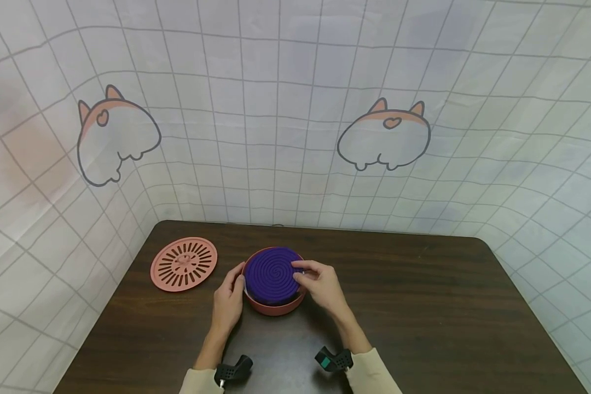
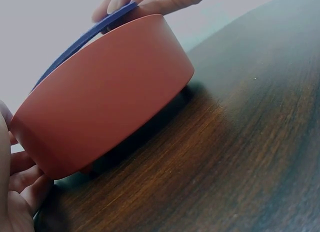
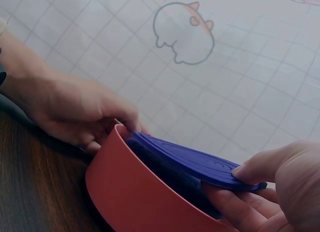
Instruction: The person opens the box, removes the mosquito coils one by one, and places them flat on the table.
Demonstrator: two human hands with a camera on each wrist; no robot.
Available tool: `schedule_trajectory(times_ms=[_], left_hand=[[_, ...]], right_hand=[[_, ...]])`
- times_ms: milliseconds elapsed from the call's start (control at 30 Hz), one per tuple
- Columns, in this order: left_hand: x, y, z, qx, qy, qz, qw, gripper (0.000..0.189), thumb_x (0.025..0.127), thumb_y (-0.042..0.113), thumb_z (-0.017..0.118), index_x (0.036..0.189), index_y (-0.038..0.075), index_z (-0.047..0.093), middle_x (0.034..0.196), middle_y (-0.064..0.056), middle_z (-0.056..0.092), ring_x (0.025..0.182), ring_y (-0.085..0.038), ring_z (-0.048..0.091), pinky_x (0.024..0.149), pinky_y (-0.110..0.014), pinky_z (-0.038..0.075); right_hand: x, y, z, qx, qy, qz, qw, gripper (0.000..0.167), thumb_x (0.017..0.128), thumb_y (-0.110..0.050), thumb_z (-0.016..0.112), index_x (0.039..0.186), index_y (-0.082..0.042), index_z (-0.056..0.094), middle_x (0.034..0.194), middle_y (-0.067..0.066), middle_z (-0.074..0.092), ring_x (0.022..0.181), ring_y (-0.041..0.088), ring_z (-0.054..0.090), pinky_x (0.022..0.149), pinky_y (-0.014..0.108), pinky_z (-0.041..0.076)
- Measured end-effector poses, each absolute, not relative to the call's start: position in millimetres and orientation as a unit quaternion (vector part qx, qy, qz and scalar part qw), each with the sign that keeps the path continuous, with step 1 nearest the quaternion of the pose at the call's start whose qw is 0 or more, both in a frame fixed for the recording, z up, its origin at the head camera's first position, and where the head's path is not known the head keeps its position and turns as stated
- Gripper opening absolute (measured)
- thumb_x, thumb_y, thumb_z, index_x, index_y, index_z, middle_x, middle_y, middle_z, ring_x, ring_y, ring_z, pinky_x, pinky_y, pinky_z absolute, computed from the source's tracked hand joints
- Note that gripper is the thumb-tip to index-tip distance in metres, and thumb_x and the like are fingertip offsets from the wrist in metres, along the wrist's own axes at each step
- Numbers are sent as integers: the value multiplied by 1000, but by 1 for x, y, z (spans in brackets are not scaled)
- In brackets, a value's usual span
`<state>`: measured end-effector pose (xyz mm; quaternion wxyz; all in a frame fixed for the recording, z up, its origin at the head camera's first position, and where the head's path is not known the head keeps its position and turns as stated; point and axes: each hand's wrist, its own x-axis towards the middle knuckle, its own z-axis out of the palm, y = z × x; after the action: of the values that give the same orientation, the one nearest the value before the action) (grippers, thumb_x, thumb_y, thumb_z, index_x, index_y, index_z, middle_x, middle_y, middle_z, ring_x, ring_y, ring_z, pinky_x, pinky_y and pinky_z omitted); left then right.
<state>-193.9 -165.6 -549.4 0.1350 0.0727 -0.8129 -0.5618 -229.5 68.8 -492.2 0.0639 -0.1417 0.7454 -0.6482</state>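
A purple-blue mosquito coil (image 1: 273, 275), a flat spiral disc, lies tilted over the mouth of a round coral-red holder (image 1: 272, 310). In the right wrist view the coil (image 3: 187, 159) is raised on the right hand's side, above a dark lining in the holder (image 3: 132, 187). My right hand (image 1: 325, 285) pinches the coil's right edge between thumb and fingers. Around the holder's left side my left hand (image 1: 228, 303) grips the wall, its thumb at the rim. The left wrist view shows short feet under the holder (image 2: 110, 92).
A pink slotted round lid (image 1: 184, 265) lies on the dark wooden table (image 1: 423, 306), left of the holder. Behind the table hangs a white grid-patterned cloth (image 1: 295, 137) with cartoon prints. Both wrists wear black camera mounts.
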Motion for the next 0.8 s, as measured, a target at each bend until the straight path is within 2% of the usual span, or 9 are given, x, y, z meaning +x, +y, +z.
schedule_trajectory(times_ms=[133, 300, 533, 800], left_hand=[[-195, -166, -549, 72, -813, -561, 136, 38, 107, 28, 47, 142, 20, 57, 145, -5, 59, 136, -25, 54, 112, -49, 43], [-194, -166, -548, 73, -812, -562, 135, 37, 106, 28, 48, 142, 21, 57, 144, -4, 60, 135, -24, 54, 111, -48, 44], [-195, -166, -549, 75, -815, -558, 134, 37, 106, 28, 47, 142, 22, 57, 145, -4, 59, 136, -24, 54, 112, -49, 43], [-194, -166, -549, 74, -815, -560, 130, 38, 107, 28, 47, 143, 21, 56, 146, -4, 58, 137, -24, 53, 113, -48, 43]], right_hand=[[-233, 71, -498, -137, 739, -657, 55, 31, 91, 1, 68, 122, 6, 68, 93, 31, 71, 63, 12, 67, 64, 37, 62], [-232, 73, -495, -134, 727, -672, 38, 29, 92, 1, 68, 120, 6, 69, 96, 29, 73, 66, 11, 69, 64, 32, 61], [-235, 76, -496, -114, 718, -687, 3, 27, 90, 3, 68, 117, 5, 70, 92, 29, 73, 69, 10, 71, 69, 46, 61], [-239, 82, -496, -90, 705, -703, -25, 26, 90, 4, 68, 116, 7, 70, 96, 31, 73, 70, 9, 72, 70, 45, 62]])
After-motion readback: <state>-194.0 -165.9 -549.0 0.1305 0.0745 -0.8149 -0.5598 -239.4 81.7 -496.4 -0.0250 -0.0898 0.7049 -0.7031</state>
